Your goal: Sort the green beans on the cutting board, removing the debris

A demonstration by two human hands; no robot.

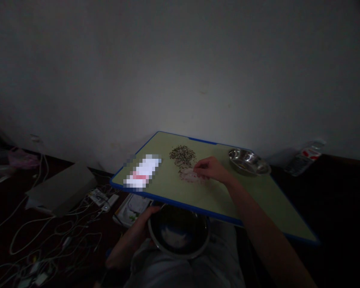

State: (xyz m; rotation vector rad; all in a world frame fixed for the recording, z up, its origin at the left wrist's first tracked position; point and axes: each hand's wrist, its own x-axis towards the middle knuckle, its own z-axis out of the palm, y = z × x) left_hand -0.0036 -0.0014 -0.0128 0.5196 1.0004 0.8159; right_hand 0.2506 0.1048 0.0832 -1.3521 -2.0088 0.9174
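My right hand (211, 169) rests on a green table with a blue rim (168, 200), its fingers curled together over a small pale heap of grains (188, 175). Just beyond lies a darker heap of mixed grains (183, 154). What the fingertips pinch, if anything, is too small to see. My left hand (144, 218) grips the rim of a metal bowl (180, 236) held on my lap below the table's near edge. Some pale grains lie inside that bowl.
A second steel bowl (248, 161) stands on the table's far right. A blurred white packet (142, 172) lies at the table's left. On the floor: a plastic bottle (304, 158) at right, a grey box (61, 188) and tangled white cables (48, 240) at left. A wall stands close behind.
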